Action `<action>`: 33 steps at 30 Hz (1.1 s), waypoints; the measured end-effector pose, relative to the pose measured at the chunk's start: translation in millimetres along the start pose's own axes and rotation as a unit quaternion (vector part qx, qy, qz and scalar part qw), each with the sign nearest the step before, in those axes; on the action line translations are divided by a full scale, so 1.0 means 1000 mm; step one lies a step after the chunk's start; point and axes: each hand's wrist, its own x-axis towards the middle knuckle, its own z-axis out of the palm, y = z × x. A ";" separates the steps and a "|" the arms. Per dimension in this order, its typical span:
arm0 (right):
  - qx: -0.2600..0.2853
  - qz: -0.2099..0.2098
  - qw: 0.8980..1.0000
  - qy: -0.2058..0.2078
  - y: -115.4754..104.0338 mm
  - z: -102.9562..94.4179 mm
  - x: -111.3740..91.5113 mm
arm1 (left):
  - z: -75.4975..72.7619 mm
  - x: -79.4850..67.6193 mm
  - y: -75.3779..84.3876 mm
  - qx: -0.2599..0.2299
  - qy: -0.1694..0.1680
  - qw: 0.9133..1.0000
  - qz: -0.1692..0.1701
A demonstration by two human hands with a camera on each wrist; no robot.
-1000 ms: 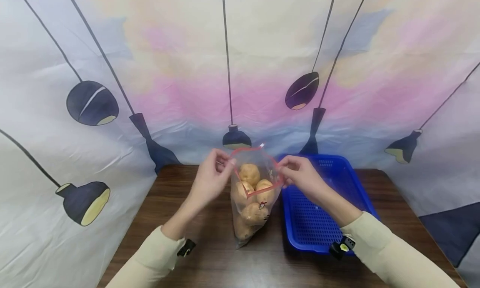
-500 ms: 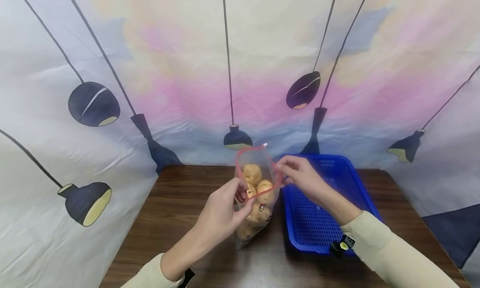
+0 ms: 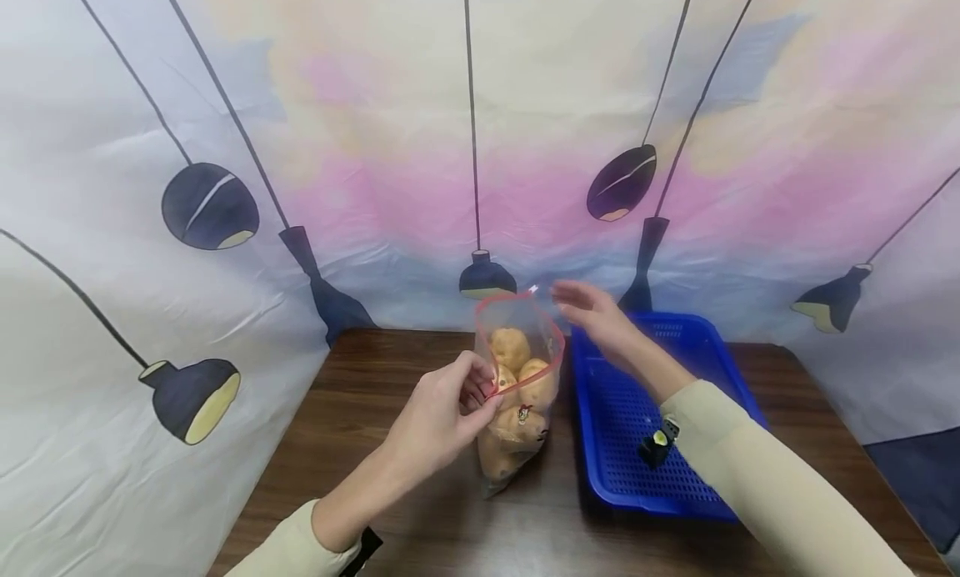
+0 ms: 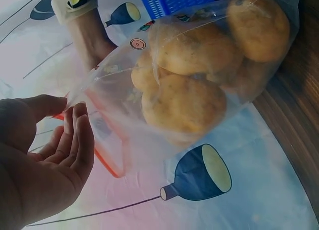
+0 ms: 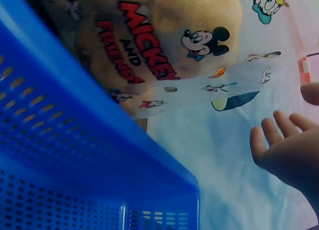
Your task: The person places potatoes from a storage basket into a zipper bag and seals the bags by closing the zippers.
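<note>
A clear zip bag with a red zip edge stands on the table, several potatoes inside it. Its mouth gapes open at the top, and cartoon prints show on its side in the right wrist view. My left hand pinches the near corner of the red edge between thumb and fingers. Off the bag, my right hand is raised beside the far right of the mouth, its fingers apart from the plastic. Near those fingers a small white slider sits at the far corner of the zip.
A blue plastic basket with a perforated bottom stands right of the bag, under my right forearm. The brown wooden table ends at the back against a cloth printed with hanging lamps.
My left hand shifted from the left side of the bag's mouth to its near corner. My right hand let go of the right edge and moved up toward the slider.
</note>
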 end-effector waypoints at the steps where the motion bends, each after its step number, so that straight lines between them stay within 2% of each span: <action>1: 0.000 0.000 1.000 -0.014 0.000 0.001 0.003 | -0.001 0.000 -0.001 -0.005 -0.005 1.000 -0.005; 5: -0.007 0.008 0.999 -0.043 0.000 0.006 0.014 | -0.003 -0.001 -0.002 -0.020 -0.022 0.999 -0.026; 12: 0.005 0.012 0.999 -0.030 0.004 0.010 0.023 | -0.008 -0.003 -0.006 -0.034 -0.033 0.998 -0.051; 18: -0.035 0.015 0.999 -0.009 -0.002 0.008 0.017 | -0.034 -0.001 -0.020 -0.024 -0.027 0.996 -0.080; 22: -0.072 0.008 0.997 0.000 -0.008 0.005 0.006 | -0.055 0.006 -0.039 0.011 -0.009 0.995 -0.099; 25: -0.089 -0.007 0.996 0.003 -0.013 0.003 -0.008 | -0.064 0.014 -0.053 0.038 0.007 0.993 -0.115; 28: -0.108 -0.021 0.994 0.004 -0.016 0.004 -0.026 | -0.069 0.023 -0.067 0.046 0.020 0.990 -0.132; 33: -0.127 -0.053 0.990 0.013 -0.019 0.010 -0.053 | -0.069 0.035 -0.098 0.025 0.044 0.988 -0.149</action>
